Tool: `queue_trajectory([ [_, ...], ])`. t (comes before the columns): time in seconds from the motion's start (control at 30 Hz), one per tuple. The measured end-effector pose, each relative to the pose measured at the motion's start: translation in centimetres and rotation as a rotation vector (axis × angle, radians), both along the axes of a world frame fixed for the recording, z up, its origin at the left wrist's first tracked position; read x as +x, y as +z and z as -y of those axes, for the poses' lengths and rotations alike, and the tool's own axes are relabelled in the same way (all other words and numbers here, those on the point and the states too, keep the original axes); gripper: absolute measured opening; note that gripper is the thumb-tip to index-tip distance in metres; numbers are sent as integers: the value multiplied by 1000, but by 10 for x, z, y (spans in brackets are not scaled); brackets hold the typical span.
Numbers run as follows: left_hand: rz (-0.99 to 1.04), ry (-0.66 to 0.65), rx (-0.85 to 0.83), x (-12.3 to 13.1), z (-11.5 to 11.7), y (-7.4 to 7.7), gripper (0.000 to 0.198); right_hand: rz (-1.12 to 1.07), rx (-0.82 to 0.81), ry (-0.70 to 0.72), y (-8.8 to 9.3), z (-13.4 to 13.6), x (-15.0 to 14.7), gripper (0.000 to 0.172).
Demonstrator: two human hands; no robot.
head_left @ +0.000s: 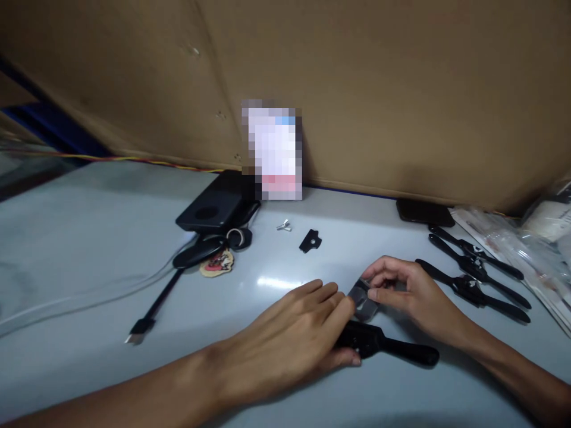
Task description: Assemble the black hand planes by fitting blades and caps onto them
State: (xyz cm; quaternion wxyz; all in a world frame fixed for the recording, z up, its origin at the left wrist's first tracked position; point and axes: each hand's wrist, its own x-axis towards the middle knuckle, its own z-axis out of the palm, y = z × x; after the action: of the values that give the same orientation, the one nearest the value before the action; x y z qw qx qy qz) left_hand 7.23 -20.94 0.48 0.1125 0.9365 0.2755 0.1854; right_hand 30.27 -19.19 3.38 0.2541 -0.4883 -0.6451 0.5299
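Note:
My left hand point(298, 336) lies over a black bar-shaped part point(392, 348) on the table, fingers curled round its near end. My right hand point(401, 291) pinches a small grey metal piece point(363, 300) just above that black part, thumb and fingers closed on it. The two hands meet at the metal piece.
Three assembled black bar-shaped parts point(475, 270) lie to the right, beside clear plastic bags point(513, 244). A small black bracket point(310, 241) and a metal wing nut point(284, 225) sit further back. A black power bank point(214, 205), cable point(151, 312), keyring and cardboard wall point(357, 89) stand behind.

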Motion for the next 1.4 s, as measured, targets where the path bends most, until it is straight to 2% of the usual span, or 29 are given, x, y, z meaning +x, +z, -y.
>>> queue_trajectory([
  [0.1,-26,2,2,-1,1,-2,38,25,-15,30,2,3,-5,10],
  [0.23,-13,57,-76,-3,3,-3,42,43,-33,65,2,8,-9,9],
  [0.37,3,99,-121,-2,3,-5,40,133,97,142,5,15,-5,11],
  [0.4,1,111,-130,-2,3,-5,38,164,136,178,7,17,-4,12],
  [0.53,10,135,-152,-3,2,-3,31,310,294,260,6,26,1,37],
  [0.7,7,118,-138,-4,0,0,31,341,349,311,0,31,0,40],
  [1.13,-93,61,-126,-5,-3,7,35,311,449,313,-4,30,0,43],
  [1.4,-192,72,-152,0,-5,14,41,301,416,303,-2,31,0,40],
])
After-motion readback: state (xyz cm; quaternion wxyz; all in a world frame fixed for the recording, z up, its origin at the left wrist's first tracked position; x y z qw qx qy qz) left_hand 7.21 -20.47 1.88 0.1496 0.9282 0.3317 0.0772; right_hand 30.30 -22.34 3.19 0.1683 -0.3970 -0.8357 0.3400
